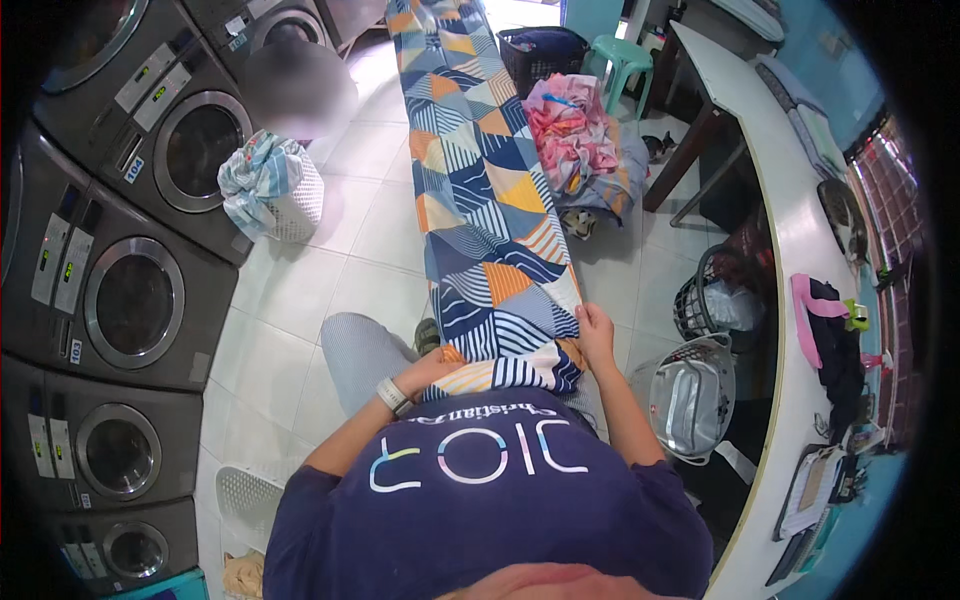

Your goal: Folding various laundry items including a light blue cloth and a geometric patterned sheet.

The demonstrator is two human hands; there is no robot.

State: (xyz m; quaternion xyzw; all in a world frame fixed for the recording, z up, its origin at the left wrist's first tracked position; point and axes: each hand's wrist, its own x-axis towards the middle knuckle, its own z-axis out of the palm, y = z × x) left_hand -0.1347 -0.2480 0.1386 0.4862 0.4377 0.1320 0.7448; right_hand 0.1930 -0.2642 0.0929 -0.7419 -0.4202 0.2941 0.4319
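Note:
A long strip of patterned fabric, with navy, orange, yellow and white wedges and stripes, stretches from my waist to the top of the view. Its far end is out of the picture. My left hand, a watch on its wrist, grips the near left edge of the cloth. On the right, my right hand pinches the opposite edge between thumb and fingers. Between my hands, the near end is turned up in a fold against my navy shirt.
Front-loading machines line the left. A white basket of laundry stands before them; a blurred patch lies above it. Pink laundry is heaped right of the cloth, near a green stool. A white table curves along the right, baskets below.

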